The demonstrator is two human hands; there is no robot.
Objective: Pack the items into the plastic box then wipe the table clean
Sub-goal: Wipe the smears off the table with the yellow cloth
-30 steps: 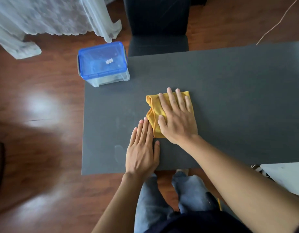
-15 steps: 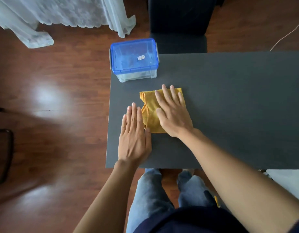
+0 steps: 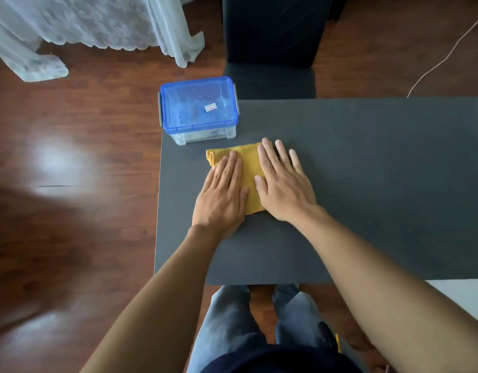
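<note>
A folded yellow cloth point(image 3: 247, 168) lies on the dark grey table point(image 3: 367, 162), just in front of the plastic box. My right hand point(image 3: 282, 181) lies flat on the cloth's right part, fingers straight, pressing it down. My left hand point(image 3: 223, 195) rests flat with its fingers on the cloth's left part and its palm on the table. The clear plastic box point(image 3: 198, 111) with a blue lid stands shut on the table's far left corner, overhanging the edge a little.
A black chair point(image 3: 272, 49) stands behind the table's far edge. Wooden floor point(image 3: 71, 184) lies to the left, with white curtains point(image 3: 84, 28) at the far left. A thin cable point(image 3: 445, 57) runs over the floor at the far right. My knees show under the near edge.
My right hand has slid the cloth away from me, up to the box. My left hand has moved from the bare table onto the cloth's left part. The camera has swung left.
</note>
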